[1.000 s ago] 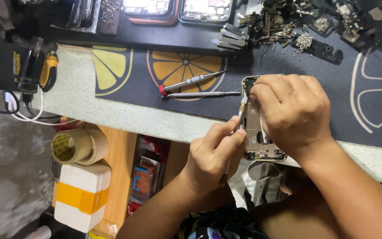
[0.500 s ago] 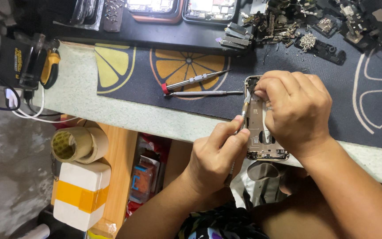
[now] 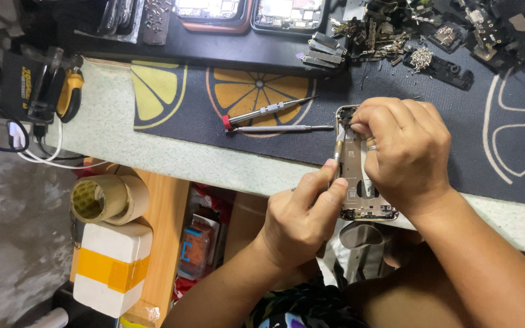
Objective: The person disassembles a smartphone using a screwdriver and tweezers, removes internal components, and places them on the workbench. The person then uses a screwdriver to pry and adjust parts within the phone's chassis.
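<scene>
- A slim screwdriver (image 3: 338, 153) is pinched between the thumb and fingers of the left hand (image 3: 302, 218), its tip set against the upper edge of an opened phone frame (image 3: 358, 182).
- The frame is pressed down by the right hand (image 3: 405, 152), whose fingers are curled over its top end and right side; a ring is worn on one finger.
- The frame is laid at the near edge of a dark mat (image 3: 311, 115) printed with citrus slices, partly overhanging the speckled worktop (image 3: 171, 161).
- Two more screwdrivers (image 3: 271, 118) are seen just left of the frame.
- Loose metal parts (image 3: 396, 30) are heaped at the mat's far side.
- Tape rolls (image 3: 101, 199) are stacked on a lower shelf, well to the left.
</scene>
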